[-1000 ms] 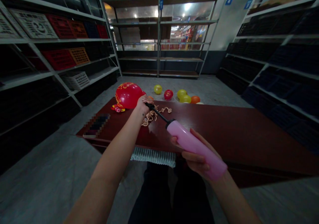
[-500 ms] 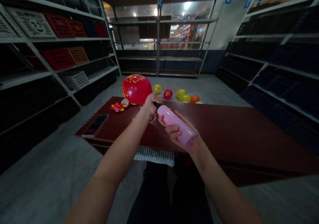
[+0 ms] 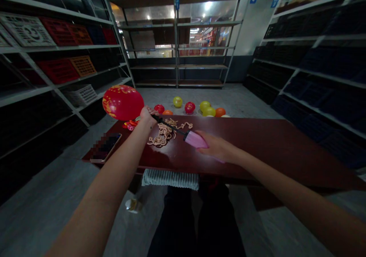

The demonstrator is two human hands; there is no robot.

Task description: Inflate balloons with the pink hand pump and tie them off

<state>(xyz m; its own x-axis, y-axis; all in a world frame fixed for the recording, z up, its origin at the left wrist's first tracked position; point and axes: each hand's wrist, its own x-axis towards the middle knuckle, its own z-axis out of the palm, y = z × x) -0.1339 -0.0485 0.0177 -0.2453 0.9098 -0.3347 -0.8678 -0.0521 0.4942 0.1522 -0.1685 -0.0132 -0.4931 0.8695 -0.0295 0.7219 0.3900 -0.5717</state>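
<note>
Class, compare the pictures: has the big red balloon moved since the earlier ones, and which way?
Yes, leftward: the big red balloon now appears farther left of the back rack's middle post than in both earlier pictures.

Red balloon [image 3: 122, 102] now farther left

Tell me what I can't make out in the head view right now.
In the head view:
Red balloon: neck hidden by the left hand.
Pink pump: barrel partly covered by the right hand.
Phone: screen blurred by pixelation.
Left orange balloon: underside hidden by the table.
</note>
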